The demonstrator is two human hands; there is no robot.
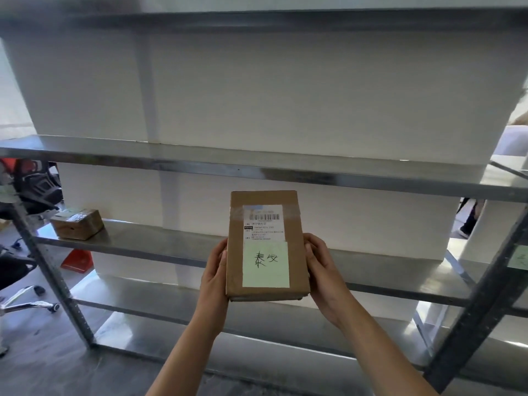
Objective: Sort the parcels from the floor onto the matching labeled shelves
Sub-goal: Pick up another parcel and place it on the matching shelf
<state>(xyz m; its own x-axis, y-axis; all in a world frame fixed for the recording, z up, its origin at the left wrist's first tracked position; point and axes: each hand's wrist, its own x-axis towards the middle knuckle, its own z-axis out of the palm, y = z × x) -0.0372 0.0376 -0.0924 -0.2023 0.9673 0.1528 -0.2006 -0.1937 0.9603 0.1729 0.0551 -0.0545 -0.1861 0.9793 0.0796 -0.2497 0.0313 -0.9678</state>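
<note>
**You are holding one parcel in front of the metal shelves**

Around you, the metal shelf rack (257,172) is filling almost the whole view, with its flat steel levels running from left to right and a white wall (285,95) showing behind them. On the left end of one middle level a small brown box (77,223) is sitting alone, turned a little at an angle. Behind the left post an office chair (31,187) with a dark back is standing, and its chrome foot with wheels is showing lower on the floor. A red object (77,260) is lying on the floor behind the rack; you cannot tell what it is. On the right post a pale green label (518,257) is sticking, but its writing is cut off by the edge of the view. Nothing is standing between the parcel and the level behind it.

The parcel (267,247) is in the air, in front of the rack and near the middle level, not touching any shelf. Its long axis is running away from you, with the far end tilted upward, so the broad top face is turning toward you. On this face a white shipping label (264,222) with a barcode is sitting at the far half, and a green note (265,264) with handwritten characters is sitting at the near half.

Your left hand (214,277) is pressing the left long side, fingers wrapped along the edge. Your right hand (321,270) is gripping the right long side in the same way. Both hands are closed around the parcel.
</note>
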